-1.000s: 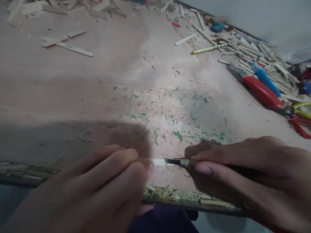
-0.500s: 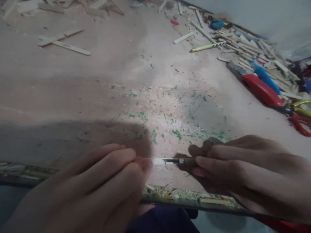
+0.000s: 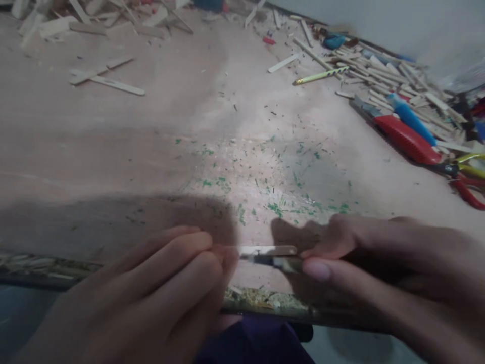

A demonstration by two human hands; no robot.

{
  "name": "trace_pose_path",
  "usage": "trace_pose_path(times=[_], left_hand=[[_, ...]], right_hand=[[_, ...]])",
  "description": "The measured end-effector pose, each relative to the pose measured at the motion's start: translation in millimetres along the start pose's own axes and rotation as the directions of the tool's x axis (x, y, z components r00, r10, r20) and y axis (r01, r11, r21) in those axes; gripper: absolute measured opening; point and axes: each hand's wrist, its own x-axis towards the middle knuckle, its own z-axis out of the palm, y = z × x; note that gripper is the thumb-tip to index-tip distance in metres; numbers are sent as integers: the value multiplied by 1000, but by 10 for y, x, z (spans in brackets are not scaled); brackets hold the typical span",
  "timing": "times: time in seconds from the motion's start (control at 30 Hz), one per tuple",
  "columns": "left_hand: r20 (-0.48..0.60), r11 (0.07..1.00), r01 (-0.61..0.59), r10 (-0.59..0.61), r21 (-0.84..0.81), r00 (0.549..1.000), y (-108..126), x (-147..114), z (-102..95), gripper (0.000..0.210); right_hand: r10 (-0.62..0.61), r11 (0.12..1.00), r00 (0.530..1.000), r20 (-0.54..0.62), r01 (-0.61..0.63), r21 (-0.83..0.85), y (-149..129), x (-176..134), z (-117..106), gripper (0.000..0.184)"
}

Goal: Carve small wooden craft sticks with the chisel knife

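Near the table's front edge, my left hand pinches a pale wooden craft stick; its fingers cover the left part. The stick lies level, and its rounded right end shows. Between thumb and fingertips, my right hand grips a craft knife. The blade is blurred and points left along the stick's near side. Whether it touches the stick, I cannot tell.
Green flecks dot the tabletop beyond my hands. Two crossed sticks lie far left, wood scraps behind them. At right are a yellow pencil, a stick pile, a red-handled cutter and scissors.
My right hand has turned, and the knife has moved from on top of the stick to its near side. More of the stick's right end now shows. My left hand has barely moved.
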Motion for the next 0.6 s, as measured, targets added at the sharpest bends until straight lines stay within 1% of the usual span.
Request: trace_pose_path(times=[0.07, 0.13, 0.2, 0.27, 0.33, 0.4, 0.5, 0.6], left_hand=[[-3, 1000, 0, 0, 6, 1000, 0, -65, 17, 33], [3, 1000, 16, -16, 7, 1000, -9, -110, 39, 37], [11, 1000, -13, 13, 16, 1000, -30, -119, 51, 36], [28, 997, -70, 69, 44, 997, -51, -106, 48, 37], [23, 992, -98, 97, 73, 995, -59, -97, 34, 40], [23, 994, -82, 81, 78, 996, -48, -104, 23, 42], [23, 996, -65, 64, 66, 998, -8, -121, 34, 43], [-23, 1000, 0, 0, 15, 1000, 38, -94, 85, 37]], right_hand=[[-8, 1000, 999, -47, 8, 3, 44, -63, -94, 44], [-52, 997, 994, -93, 46, -60, 99, -108, -173, 38], [-102, 989, 989, -111, 88, -122, 143, -124, -207, 32], [-142, 980, 986, -87, 128, -150, 168, -120, -198, 25], [-185, 973, 982, -30, 179, -145, 178, -109, -169, 20], [-219, 968, 975, 27, 221, -116, 182, -100, -140, 15], [-250, 961, 965, 78, 257, -100, 185, -87, -115, 13], [-302, 937, 949, 90, 312, -157, 179, -62, -106, 16]])
